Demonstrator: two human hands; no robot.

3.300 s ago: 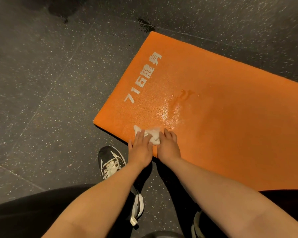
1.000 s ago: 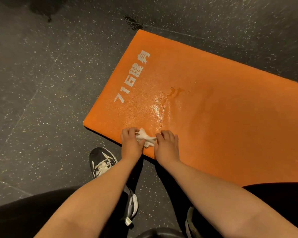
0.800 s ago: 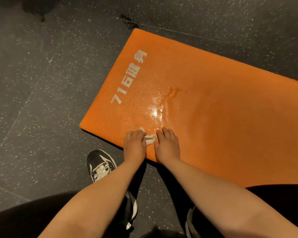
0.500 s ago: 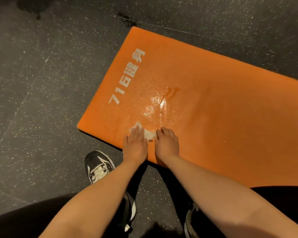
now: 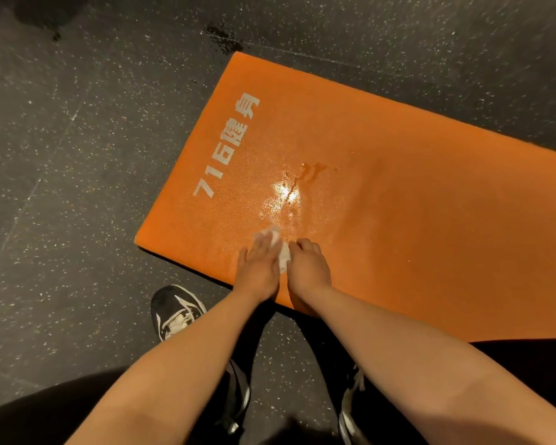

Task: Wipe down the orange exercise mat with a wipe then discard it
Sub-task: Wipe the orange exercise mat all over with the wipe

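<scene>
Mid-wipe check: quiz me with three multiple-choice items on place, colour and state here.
1. Where is the white crumpled wipe? A in a bin; B on the orange foam mat by its near edge; C on a bench.
2. The mat's printed lettering is: A black; B white; C blue.
3. The mat patch just beyond the wipe is: A glossy wet; B dull dry; C covered.
Key: B, the left hand presses it onto the mat; B, pale characters on orange; A, it glares under the light.
</scene>
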